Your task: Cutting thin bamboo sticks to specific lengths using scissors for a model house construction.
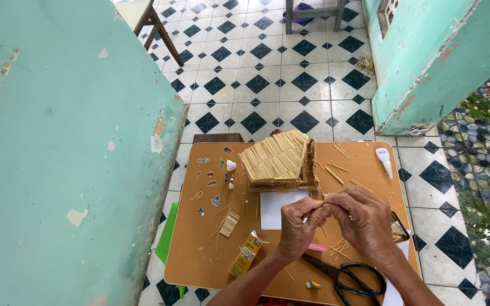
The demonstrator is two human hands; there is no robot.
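Black scissors [351, 279] lie nearest us on the counter [194, 249], just below our left hand [297, 228] and right hand [364, 220], whose grips pinch thin sticks before the stick house [279, 160].

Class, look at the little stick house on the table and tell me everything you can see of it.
The house looks built from many thin, pale yellow sticks laid side by side. A sloped roof of close-set sticks faces the camera, and a gable wall of stacked sticks shows at its right end. It stands upright at the far middle of the brown table, just behind a white sheet. Loose sticks lie nearby. Neither hand touches it.
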